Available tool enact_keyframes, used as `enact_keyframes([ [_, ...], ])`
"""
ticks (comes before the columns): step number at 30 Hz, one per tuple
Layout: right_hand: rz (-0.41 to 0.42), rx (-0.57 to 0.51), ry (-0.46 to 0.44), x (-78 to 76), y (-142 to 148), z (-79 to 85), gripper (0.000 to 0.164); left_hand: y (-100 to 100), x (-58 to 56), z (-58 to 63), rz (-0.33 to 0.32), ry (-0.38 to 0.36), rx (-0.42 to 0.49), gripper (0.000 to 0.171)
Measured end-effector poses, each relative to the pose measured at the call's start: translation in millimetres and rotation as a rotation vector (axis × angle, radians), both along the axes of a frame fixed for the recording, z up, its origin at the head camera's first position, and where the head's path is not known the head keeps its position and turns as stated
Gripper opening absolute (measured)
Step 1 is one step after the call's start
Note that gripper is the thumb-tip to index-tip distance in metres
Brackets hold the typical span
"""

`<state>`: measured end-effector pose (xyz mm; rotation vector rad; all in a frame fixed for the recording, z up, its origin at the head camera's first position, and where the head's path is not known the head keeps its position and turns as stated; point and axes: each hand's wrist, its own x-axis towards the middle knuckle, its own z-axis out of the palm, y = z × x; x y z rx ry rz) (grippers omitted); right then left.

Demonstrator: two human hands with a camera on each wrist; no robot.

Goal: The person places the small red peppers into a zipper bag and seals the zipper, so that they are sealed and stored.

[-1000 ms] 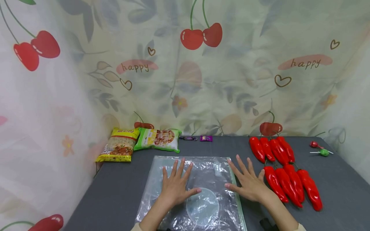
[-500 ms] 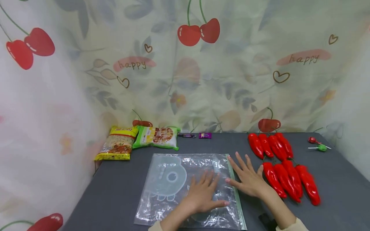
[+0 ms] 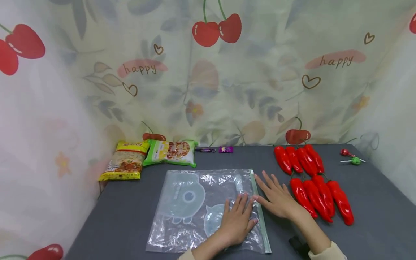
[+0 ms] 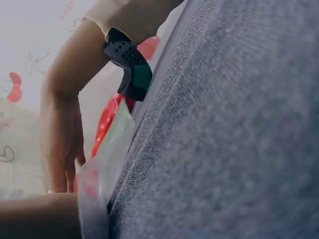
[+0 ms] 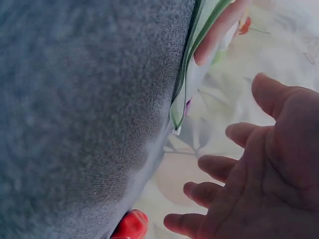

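A clear plastic zip bag (image 3: 221,182) with pale cartoon animal prints lies flat on the dark grey table, its green-edged zip strip (image 3: 264,231) along the right side. My left hand (image 3: 236,219) rests on the bag's right part with fingers spread, covering some of the smaller print. Beside the zip edge is my right hand (image 3: 276,198), palm down and fingers spread. In the right wrist view the right hand (image 5: 259,174) appears raised off the table, apart from the bag's zip edge (image 5: 189,74), and holds nothing.
Several shiny red peppers (image 3: 320,195) lie right of my right hand. At the back left are a yellow food packet (image 3: 126,160) and a green-white packet (image 3: 172,152). Two small wrapped sweets (image 3: 225,149) lie at the back, and lollipops (image 3: 355,161) at the far right.
My left hand has moved right, from the bag's left-middle to its right part, uncovering the larger print. My right hand stays by the zip edge. The head view has shifted slightly.
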<state>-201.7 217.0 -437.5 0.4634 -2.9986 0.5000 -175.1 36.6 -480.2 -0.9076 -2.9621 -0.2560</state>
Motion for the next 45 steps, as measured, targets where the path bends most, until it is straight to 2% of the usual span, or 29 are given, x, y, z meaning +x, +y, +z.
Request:
enact_keyframes([
  [4, 0.004, -0.015, -0.048, 1.5, 2, 1.9, 0.061, 2, 0.2, -6.7, 0.004, 0.115, 0.046, 0.048],
  [8, -0.001, -0.004, -0.103, 2.7, 5, 0.7, 0.057, 5, -1.2, -9.7, 0.017, 0.175, 0.118, 0.041],
  [11, -0.003, -0.011, -0.164, 3.5, 6, -1.4, 0.056, 6, -1.6, -11.4, 0.052, 0.201, 0.183, 0.039],
  [14, 0.001, -0.032, -0.219, 4.3, 6, -3.4, 0.057, 6, -1.0, -12.3, 0.095, 0.205, 0.249, 0.038],
  [18, 0.01, -0.046, -0.247, 3.8, 4, -4.3, 0.06, 5, -0.9, -12.1, 0.128, 0.174, 0.309, 0.039],
  [23, 0.01, -0.057, -0.262, 3.5, 0, -0.7, 0.06, 5, -2.2, -10.7, 0.127, 0.15, 0.342, 0.039],
  [29, 0.068, -0.06, -0.228, 5.1, -6, 2.1, 0.054, 5, -3.6, -8.7, 0.124, 0.14, 0.397, 0.038],
  [34, 0.084, 0.011, -0.219, 2.2, -6, -2.3, 0.06, 0, -5.9, -6.1, 0.098, 0.09, 0.56, 0.039],
  [37, 0.09, 0.032, -0.256, 0.7, -7, -4.4, 0.06, -5, -4.8, -5.7, 0.088, 0.078, 0.685, 0.038],
  [40, 0.093, 0.046, -0.278, -0.2, -7, -5.5, 0.059, -11, -4.2, -5.5, 0.102, 0.127, 0.806, 0.036],
  [45, 0.087, 0.057, -0.28, -0.4, -6, -4.7, 0.058, -20, -4.0, -4.1, 0.133, 0.188, 1.076, 0.028],
])
